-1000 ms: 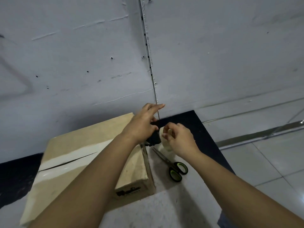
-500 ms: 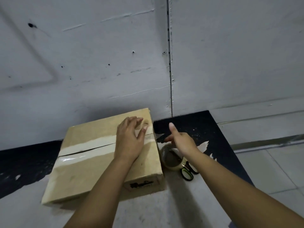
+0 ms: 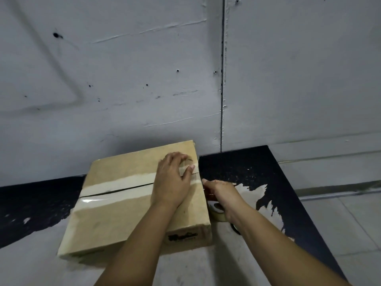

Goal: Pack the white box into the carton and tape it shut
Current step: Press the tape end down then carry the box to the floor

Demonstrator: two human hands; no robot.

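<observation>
The brown carton (image 3: 115, 215) lies closed on the table, with a strip of clear tape (image 3: 119, 185) along its top seam. My left hand (image 3: 171, 182) rests flat on the right end of the top, fingers spread over the tape. My right hand (image 3: 223, 193) is at the carton's right side, with its fingertips against that side wall where the tape comes down. The tape roll (image 3: 216, 212) lies on the table under my right wrist, partly hidden. The white box is not visible.
Black-and-green scissors (image 3: 236, 229) peek out from under my right forearm. The worn black and grey table (image 3: 268, 172) ends at the right, above a tiled floor (image 3: 350, 223). A grey wall (image 3: 144, 79) stands close behind the carton.
My left hand came back from the carton's far corner and now lies flat on the taped top. My right hand set the tape roll down and moved to the carton's right side.
</observation>
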